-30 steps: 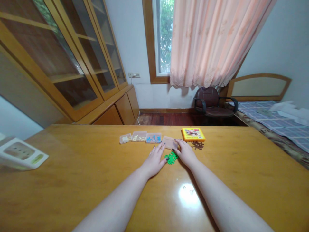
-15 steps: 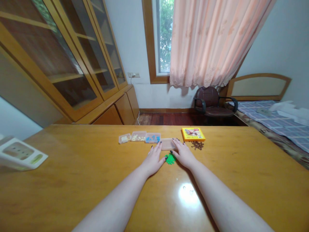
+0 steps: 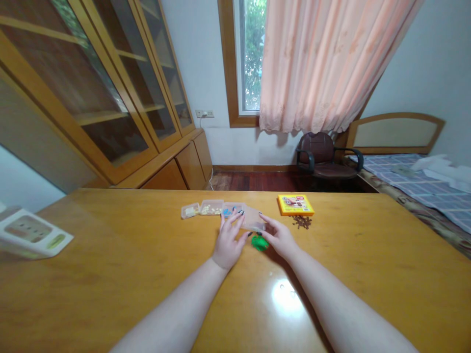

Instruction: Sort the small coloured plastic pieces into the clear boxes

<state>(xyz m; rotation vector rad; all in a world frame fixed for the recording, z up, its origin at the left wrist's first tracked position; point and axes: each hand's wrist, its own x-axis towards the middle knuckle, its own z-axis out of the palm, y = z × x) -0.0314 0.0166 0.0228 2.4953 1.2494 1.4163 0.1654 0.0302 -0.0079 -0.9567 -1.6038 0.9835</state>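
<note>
A clear, shallow plastic box (image 3: pixel 253 217) is at the middle of the far table, slightly askew. My right hand (image 3: pixel 278 236) grips its right side, fingers at the far corner and thumb at the near edge. Beside its left side is my left hand (image 3: pixel 228 241), fingers apart over the box of blue pieces (image 3: pixel 228 211), thumb stretched toward the clear box's near edge. Just in front of the clear box lies a pile of small green pieces (image 3: pixel 259 243) on the table, below both thumbs.
Left of the blue pieces stand a box of cream pieces (image 3: pixel 211 208) and a smaller clear box (image 3: pixel 190 211). A yellow box (image 3: pixel 295 204) lies at right, with brown pieces (image 3: pixel 302 222) before it. A white plastic holder (image 3: pixel 33 233) is on the table's left.
The clear box has turned askew, its near right corner closer to me. My left hand has shifted left, over the blue pieces. My right hand has closed on the box's side.
</note>
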